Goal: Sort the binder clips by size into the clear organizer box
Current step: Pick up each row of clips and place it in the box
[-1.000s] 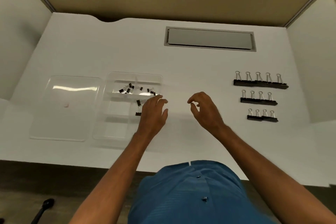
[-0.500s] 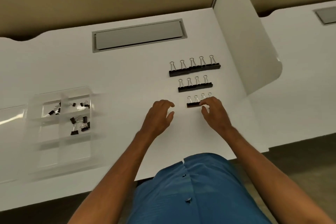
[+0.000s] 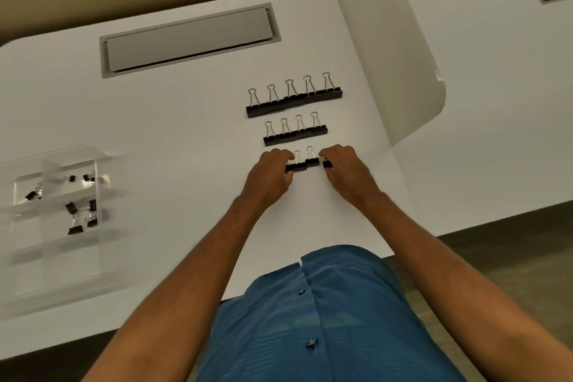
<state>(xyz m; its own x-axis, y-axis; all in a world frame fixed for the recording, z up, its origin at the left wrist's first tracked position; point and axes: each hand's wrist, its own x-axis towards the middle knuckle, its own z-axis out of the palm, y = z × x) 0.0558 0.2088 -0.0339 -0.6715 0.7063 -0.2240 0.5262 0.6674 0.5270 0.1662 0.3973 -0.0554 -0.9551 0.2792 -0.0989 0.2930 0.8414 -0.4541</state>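
Three rows of black binder clips lie on the white desk: a large row [image 3: 294, 99], a medium row [image 3: 295, 133] and a small row [image 3: 302, 163] nearest me. My left hand [image 3: 271, 175] pinches the left end of the small row. My right hand [image 3: 344, 169] grips the rightmost small clip [image 3: 326, 164], which sits slightly apart from the others. The clear organizer box [image 3: 52, 214] stands at the far left, blurred, with several tiny black clips in its upper compartments.
A grey cable hatch [image 3: 189, 39] is set into the desk at the back. A white divider panel [image 3: 387, 49] rises at the right of the clips, with a neighbouring desk beyond it. The desk's front edge runs just before my blue shirt.
My view has swung right, away from the organizer. Both hands moved from beside the box to the small clip row and closed on its two ends; the rightmost clip has shifted off.
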